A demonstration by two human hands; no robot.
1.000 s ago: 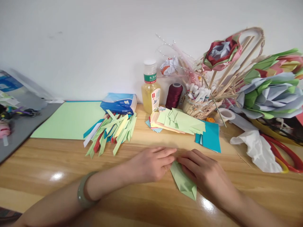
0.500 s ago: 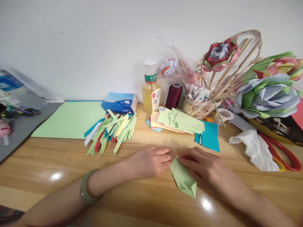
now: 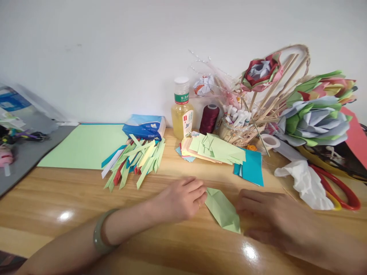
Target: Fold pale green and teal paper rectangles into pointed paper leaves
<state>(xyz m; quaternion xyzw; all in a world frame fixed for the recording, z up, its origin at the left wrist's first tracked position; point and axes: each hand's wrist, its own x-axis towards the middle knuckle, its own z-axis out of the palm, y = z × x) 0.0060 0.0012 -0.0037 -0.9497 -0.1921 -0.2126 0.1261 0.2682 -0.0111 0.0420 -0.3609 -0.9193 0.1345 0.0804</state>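
Observation:
A piece of folded light green paper (image 3: 222, 210) lies slanted on the wooden table, creased, with pointed ends. Its upper left end is held by my left hand (image 3: 185, 198), whose fingers are curled together at that edge; the thumb is hidden. My left wrist wears a green bangle (image 3: 99, 233). Just right of the paper's lower end is my right hand (image 3: 266, 214), slightly blurred, with thumb and fingers apart and nothing visible between them.
Behind lie green paper strips (image 3: 146, 162), stacked paper rectangles (image 3: 215, 147) and blue paper (image 3: 254, 168). A bottle (image 3: 181, 118), a maroon thread spool (image 3: 209, 118) and a basket of sticks (image 3: 237, 133) stand near the wall. Red-handled scissors (image 3: 351, 194) and crumpled tissue (image 3: 304, 183) are at right.
My right hand has let go of the paper's top edge and moved right and down toward its lower end. The left hand stays at the upper left end.

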